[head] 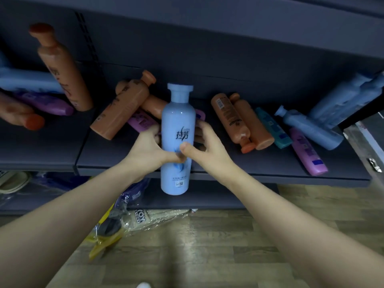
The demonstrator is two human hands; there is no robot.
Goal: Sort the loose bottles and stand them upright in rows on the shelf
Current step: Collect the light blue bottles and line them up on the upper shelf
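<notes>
Head view: the pale blue bottle (178,123) is upright in mid-air, in front of the dark shelf (249,165) edge. The left hand (148,149) and right hand (207,145) both grasp its middle, fingers curled behind and thumbs on the label. Orange bottles (230,119) and a purple bottle (307,152) lie loose on the shelf. Below, a plastic-wrapped package (145,220) lies on the wooden floor (207,235).

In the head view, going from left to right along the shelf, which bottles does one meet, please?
tall orange bottle → tilted orange bottle → held light blue bottle → orange bottle with barcode → teal bottle → right-hand purple bottle
</notes>
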